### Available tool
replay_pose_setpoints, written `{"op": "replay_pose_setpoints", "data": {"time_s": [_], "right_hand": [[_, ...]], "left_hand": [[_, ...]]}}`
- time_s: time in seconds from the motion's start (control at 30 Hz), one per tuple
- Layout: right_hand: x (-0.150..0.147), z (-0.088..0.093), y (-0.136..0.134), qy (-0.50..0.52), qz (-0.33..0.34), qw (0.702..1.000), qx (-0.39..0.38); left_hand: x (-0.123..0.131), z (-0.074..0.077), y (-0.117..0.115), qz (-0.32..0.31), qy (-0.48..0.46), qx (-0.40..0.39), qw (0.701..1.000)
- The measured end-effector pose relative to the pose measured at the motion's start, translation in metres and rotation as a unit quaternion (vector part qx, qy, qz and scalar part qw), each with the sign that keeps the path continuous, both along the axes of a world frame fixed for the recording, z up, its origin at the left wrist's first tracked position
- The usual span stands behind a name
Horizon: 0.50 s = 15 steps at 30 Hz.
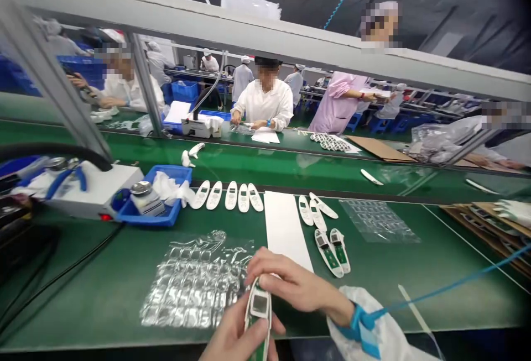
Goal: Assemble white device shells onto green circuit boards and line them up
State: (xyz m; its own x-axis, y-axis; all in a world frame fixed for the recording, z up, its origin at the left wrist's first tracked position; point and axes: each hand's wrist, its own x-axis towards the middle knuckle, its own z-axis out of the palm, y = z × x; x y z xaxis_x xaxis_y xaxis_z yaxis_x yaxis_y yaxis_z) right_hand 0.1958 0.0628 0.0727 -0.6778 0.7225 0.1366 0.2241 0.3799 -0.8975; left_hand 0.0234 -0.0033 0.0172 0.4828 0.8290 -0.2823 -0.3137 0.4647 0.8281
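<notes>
An opened white handset (260,304) with a small grey display and a green circuit board is near the table's front edge. My left hand (238,330) wraps round its lower part, thumb on the board. My right hand (292,283) closes over its top end from the right, with the fingertips partly hidden. Just left lies a clear plastic blister tray (186,281). Beyond my hands is a white sheet (286,228). Two more handset halves with boards (332,251) rest to its right, close to several white handset shells (312,212).
More white shells (231,197) line up at the belt's edge. A blue bin (166,214) with a metal-topped jar stands left, near a white box and blue pliers (66,181). A blue cord (448,281) runs right from my wrist strap. A co-worker (263,98) sits opposite.
</notes>
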Motion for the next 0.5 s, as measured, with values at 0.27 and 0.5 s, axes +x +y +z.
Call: {"op": "replay_pose_setpoints", "data": {"time_s": [0.27, 0.5], "right_hand": [[-0.05, -0.043, -0.039, 0.044, -0.153, 0.987, -0.015], [-0.07, -0.043, -0.061, -0.048, -0.114, 0.979, 0.16]], "left_hand": [[-0.023, -0.03, -0.029, 0.12, 0.061, -0.023, 0.991], [-0.036, -0.036, -0.033, 0.131, 0.121, -0.041, 0.983]]}}
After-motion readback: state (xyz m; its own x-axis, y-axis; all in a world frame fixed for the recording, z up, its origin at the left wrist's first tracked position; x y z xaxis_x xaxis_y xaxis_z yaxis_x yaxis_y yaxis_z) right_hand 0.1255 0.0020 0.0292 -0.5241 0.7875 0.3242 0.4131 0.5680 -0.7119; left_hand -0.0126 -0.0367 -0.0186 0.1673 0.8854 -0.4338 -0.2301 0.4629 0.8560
